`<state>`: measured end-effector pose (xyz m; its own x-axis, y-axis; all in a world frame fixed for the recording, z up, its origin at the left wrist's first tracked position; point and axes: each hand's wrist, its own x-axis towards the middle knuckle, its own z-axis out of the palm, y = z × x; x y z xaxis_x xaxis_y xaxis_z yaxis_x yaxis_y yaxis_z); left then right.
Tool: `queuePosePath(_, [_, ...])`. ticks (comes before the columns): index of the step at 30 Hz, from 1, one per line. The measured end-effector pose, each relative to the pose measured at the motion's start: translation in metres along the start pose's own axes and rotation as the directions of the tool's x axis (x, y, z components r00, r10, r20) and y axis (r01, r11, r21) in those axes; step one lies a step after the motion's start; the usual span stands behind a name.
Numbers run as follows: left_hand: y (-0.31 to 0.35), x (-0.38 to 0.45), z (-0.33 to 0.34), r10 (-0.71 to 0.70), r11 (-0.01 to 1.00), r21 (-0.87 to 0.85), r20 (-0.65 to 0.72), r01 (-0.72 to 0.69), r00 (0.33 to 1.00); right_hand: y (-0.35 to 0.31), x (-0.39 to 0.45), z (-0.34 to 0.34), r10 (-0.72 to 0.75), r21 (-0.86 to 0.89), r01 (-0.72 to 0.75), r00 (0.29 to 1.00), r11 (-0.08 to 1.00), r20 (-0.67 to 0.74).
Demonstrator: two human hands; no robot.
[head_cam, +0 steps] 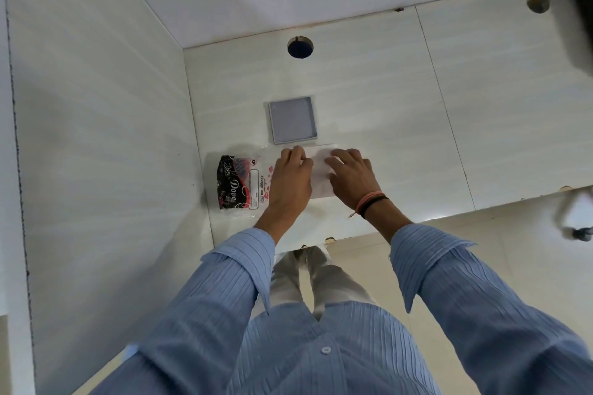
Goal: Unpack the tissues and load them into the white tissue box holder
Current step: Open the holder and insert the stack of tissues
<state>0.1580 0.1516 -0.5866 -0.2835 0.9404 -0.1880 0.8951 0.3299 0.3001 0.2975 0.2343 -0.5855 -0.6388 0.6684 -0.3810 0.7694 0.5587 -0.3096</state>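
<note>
A stack of white tissues (321,167) lies flat on the white desk (401,112), partly out of its clear plastic wrapper (244,183), which has a black and red printed end at the left. My left hand (290,179) rests on the wrapper's open end and the tissues' left edge, fingers curled. My right hand (351,176) presses flat on the tissues' right part, fingers spread. Just behind the tissues sits the square white tissue box holder (292,120), its grey inside showing.
A round cable hole (300,47) is in the desk behind the holder, another (537,2) at the far right. A white side panel (96,138) walls the left, a back panel the far side. A dark object (580,9) fills the top right corner.
</note>
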Motion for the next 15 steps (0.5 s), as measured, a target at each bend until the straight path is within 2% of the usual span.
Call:
queuePosePath(3, [-0.001,0.003,0.001,0.009,1.000,0.025,0.098,-0.011,0.995,0.000,0.002,0.003,0.007,-0.057,-0.006,1.000,0.998,0.010])
queuePosePath(11, [-0.004,0.011,0.006,0.020,1.000,0.009,0.201,-0.022,0.979,0.002,0.006,0.013,0.033,-0.178,-0.012,0.992,0.984,0.118])
queuePosePath(15, [-0.006,0.012,0.011,0.004,0.999,-0.043,0.238,0.006,0.971,0.003,0.005,0.014,0.055,-0.184,-0.029,0.989,0.983,0.140])
